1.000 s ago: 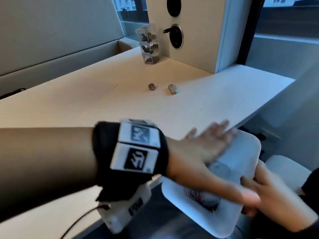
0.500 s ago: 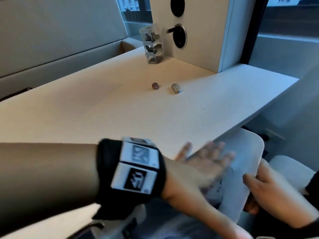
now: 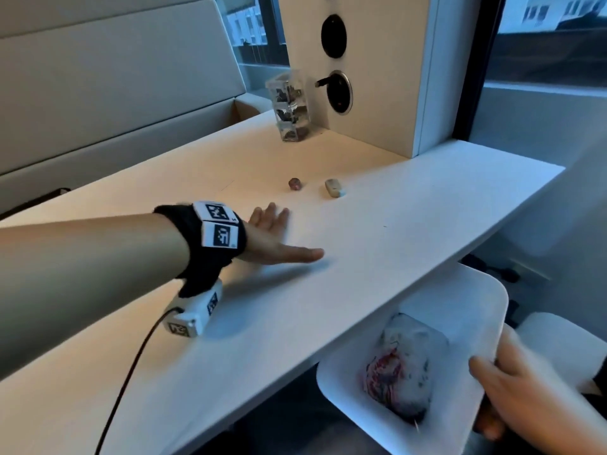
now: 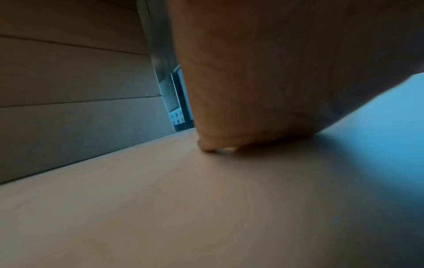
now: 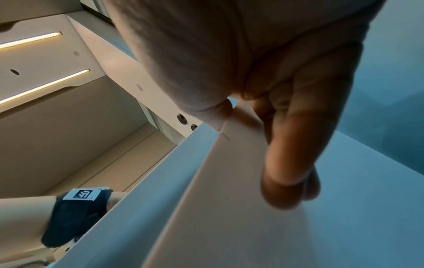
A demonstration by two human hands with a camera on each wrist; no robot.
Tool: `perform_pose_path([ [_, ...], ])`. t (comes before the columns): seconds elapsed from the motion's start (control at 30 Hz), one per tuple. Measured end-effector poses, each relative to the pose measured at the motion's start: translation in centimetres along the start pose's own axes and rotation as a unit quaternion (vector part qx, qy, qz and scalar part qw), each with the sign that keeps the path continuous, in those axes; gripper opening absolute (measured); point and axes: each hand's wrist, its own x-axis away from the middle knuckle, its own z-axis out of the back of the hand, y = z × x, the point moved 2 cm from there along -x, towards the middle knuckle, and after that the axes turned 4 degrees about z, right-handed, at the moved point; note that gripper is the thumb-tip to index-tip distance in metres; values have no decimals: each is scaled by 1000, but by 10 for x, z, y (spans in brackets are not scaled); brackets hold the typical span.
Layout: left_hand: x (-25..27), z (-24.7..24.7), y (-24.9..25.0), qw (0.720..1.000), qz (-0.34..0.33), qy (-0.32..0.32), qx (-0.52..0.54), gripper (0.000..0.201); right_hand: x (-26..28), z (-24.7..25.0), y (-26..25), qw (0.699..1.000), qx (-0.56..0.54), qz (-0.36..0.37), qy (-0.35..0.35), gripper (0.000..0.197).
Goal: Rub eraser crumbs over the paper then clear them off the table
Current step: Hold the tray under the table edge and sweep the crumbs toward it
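Note:
My left hand (image 3: 289, 234) lies flat and open on the pale table (image 3: 410, 231), fingers straight, thumb spread toward the front edge. In the left wrist view the edge of that hand (image 4: 229, 141) touches the tabletop (image 4: 160, 199). Just below the table's front edge my right hand (image 3: 512, 389) grips the rim of a white tray (image 3: 460, 307). A crumpled paper (image 3: 400, 369) with red and dark marks lies in the tray. From the right wrist, the thumb sits above the tray (image 5: 229, 208) and the fingers (image 5: 286, 163) curl under it. No crumbs show clearly on the table.
A grey eraser (image 3: 334, 187) and a small reddish ball (image 3: 294, 183) lie past my left hand. A clear container (image 3: 290, 110) stands at the back by a white pillar (image 3: 361, 67) with sockets. A padded bench back runs along the left.
My left hand has swung from over the tray back up onto the table, away from the edge. The tray has tipped flatter in my right hand, so the paper inside shows.

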Motion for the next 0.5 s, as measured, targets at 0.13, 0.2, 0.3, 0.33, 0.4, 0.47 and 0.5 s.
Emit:
perform_pose_path([
  [0.13,24,-14,61,970,-203,-94,-92,113,0,0,-2,1000,7,-6,-1,26],
  [0.2,49,-22,91,943,-302,-138,-33,100,-1,0,-1,1000,5,-10,3,31],
  [0.3,67,-15,115,934,-320,-145,72,95,0,1,-1,1000,8,-12,10,34],
  [0.33,61,-7,114,942,-310,-115,59,98,0,1,0,1000,9,-13,5,32],
  [0.4,40,9,104,961,-270,-63,9,107,0,2,0,1000,11,-14,-4,27],
  [0.47,19,13,94,976,-210,-47,-45,110,1,4,0,1000,17,-15,-4,24],
  [0.5,12,9,91,978,-191,-54,-70,109,2,4,-1,1000,19,-12,-7,25],
])
